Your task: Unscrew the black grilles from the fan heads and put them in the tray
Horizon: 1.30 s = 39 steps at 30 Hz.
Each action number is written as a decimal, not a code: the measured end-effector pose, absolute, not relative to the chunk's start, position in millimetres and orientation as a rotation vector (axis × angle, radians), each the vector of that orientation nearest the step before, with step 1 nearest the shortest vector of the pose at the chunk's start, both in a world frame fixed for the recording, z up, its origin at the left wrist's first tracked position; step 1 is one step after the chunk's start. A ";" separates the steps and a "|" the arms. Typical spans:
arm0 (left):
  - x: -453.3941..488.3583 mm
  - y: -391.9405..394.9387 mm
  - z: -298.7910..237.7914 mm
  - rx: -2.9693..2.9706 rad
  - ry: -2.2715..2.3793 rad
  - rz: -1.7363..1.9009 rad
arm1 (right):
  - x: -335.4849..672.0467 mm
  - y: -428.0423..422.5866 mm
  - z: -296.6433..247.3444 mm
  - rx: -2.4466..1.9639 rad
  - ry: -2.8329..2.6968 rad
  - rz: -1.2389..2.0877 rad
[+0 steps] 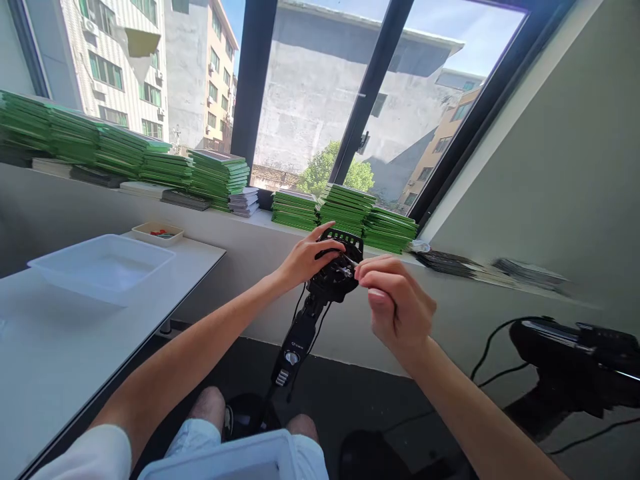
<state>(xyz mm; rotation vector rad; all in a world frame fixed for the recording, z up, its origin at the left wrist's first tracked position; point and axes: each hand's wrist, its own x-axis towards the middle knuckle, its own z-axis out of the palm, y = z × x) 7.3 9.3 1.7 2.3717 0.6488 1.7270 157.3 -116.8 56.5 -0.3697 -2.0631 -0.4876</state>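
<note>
Watching remotely, I see the left hand (pixel 307 259), fingers spread, against the black head (pixel 334 288) atop a stand (pixel 299 340), near the green books (pixel 345 207) (whether it grips, I cannot tell). The right hand (pixel 397 297) pinches a thin light piece (pixel 351 261) at the head's face. Leftward, a clear bin (pixel 107 270) sits on the worktop (pixel 35 340).

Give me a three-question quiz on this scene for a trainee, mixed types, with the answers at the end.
1. Which sits on the white table?
A) Green stacks
B) A clear tub
C) A black stand
2. True or false: the person's right hand rests on the white table.
3. Fill in: the green stacks line the ____.

Key:
1. B
2. False; it is at the black device by the window.
3. windowsill
</note>
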 end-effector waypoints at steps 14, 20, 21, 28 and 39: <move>7.7 9.6 -0.7 2.372 0.670 1.716 | 161.3 -174.8 93.0 -1.053 -2.047 -1.607; 7.5 11.7 -5.2 2.317 0.627 1.776 | 159.3 -170.8 108.4 -1.425 -2.115 -1.362; 7.4 11.9 -5.7 2.302 0.631 1.788 | 158.7 -169.9 109.7 -1.407 -2.188 -1.286; 6.3 11.0 -6.3 2.309 0.640 1.770 | 157.7 -171.0 117.2 -1.513 -2.023 -1.389; 8.3 9.4 -8.0 2.299 0.627 1.797 | 146.4 -175.9 120.9 -1.593 -2.082 -1.443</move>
